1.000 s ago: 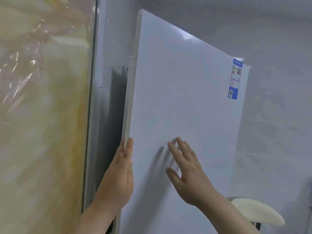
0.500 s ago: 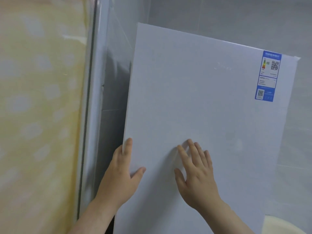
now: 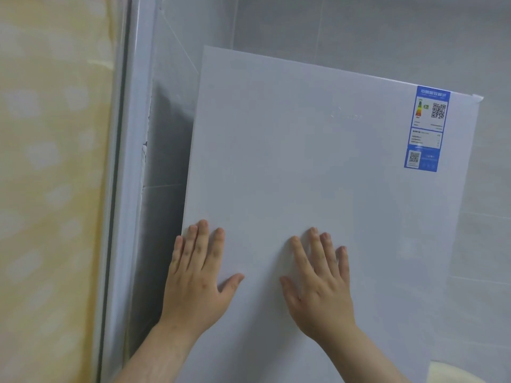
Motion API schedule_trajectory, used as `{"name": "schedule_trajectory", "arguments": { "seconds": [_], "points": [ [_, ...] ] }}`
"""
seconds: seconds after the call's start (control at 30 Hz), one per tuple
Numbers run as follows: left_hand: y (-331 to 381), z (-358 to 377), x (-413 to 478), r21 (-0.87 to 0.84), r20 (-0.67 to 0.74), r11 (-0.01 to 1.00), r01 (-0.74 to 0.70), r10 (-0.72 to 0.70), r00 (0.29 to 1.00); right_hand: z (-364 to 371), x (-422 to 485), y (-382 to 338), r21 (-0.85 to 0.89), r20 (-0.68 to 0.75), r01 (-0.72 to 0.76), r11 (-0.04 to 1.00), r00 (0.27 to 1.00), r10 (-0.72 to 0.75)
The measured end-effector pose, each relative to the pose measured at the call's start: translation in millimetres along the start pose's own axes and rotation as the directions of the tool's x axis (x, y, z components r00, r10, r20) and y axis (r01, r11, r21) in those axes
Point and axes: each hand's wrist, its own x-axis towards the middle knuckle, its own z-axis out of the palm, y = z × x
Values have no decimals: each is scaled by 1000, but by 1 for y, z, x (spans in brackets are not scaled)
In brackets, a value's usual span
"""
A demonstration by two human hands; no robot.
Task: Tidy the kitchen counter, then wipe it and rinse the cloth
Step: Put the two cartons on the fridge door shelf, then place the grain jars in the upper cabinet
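A white fridge door (image 3: pixel 318 167) fills the middle of the head view and looks closed flat. A blue energy label (image 3: pixel 425 128) is stuck at its upper right corner. My left hand (image 3: pixel 199 275) presses flat on the door near its left edge, fingers straight and pointing up. My right hand (image 3: pixel 320 280) presses flat on the door a little to the right, fingers spread. Neither hand holds anything. The counter and the cloth are out of view.
A yellow patterned curtain (image 3: pixel 52 189) behind a glass door with a pale frame (image 3: pixel 124 189) stands at the left. Grey wall tiles (image 3: pixel 359 31) rise behind the fridge. A cream rounded object (image 3: pixel 453 373) shows at the bottom right.
The fridge door has swung shut from its half-open angle. My left hand moved from the door's edge onto its face, and both palms now lie flat on it.
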Motion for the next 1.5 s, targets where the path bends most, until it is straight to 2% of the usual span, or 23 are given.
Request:
{"name": "schedule_trajectory", "arguments": {
  "seconds": [0.17,0.5,0.6,0.67,0.73,0.8,0.93,1.03,1.17,1.37,1.5],
  "points": [
    [-4,5,3,22,-2,1000,-3,3,1000,7,0,4,-13,-20,13,1000,1000,-13],
    [-3,6,7,-54,-21,999,5,-6,1000,8,1,7,29,-18,18,999,1000,-17],
    [10,-2,7,-187,-96,982,13,-32,995,0,0,12,101,-21,40,994,999,-38],
    [22,-5,5,-329,-149,942,-68,20,989,-10,-4,19,209,-32,59,976,998,-53],
    [34,-6,1,-493,-101,856,-156,122,987,-21,-14,29,333,3,18,943,1000,-20],
    [46,-5,-2,-632,10,761,-148,199,980,-31,-30,38,396,82,-116,911,992,91],
    [74,6,-8,-789,250,611,61,229,941,-50,-71,59,382,202,-406,830,913,354],
    [103,23,-14,-833,381,537,136,377,844,-71,-105,78,285,278,-554,782,829,486],
    [156,50,-31,-872,429,450,191,520,739,-108,-158,103,142,328,-713,687,688,647],
    [239,60,-54,-903,424,349,250,631,649,-182,-223,134,13,324,-853,521,497,805],
    [294,45,-65,-913,408,291,286,664,626,-236,-251,150,-18,247,-892,452,434,866]
  ]
}}
